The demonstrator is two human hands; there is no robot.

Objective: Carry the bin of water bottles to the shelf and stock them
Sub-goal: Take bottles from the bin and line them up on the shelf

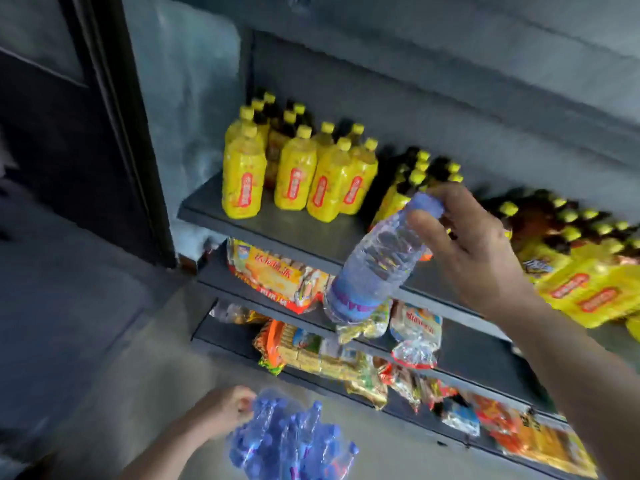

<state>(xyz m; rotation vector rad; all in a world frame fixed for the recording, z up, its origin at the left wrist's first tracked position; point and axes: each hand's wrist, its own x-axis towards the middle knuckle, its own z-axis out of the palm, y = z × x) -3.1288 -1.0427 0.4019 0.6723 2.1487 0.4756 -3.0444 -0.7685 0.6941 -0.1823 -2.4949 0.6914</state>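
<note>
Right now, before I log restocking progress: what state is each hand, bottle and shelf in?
right hand: raised, gripping the top of the water bottle.
water bottle: capped, tilted, in the air in front of the shelves.
left hand: low, gripping the pack of water bottles.
pack of water bottles: plastic-wrapped, bottles inside it.
top shelf: partly stocked, bare at its front.
yellow bottles: capped, upright.
snack packets: piled on the lower shelves.
</note>
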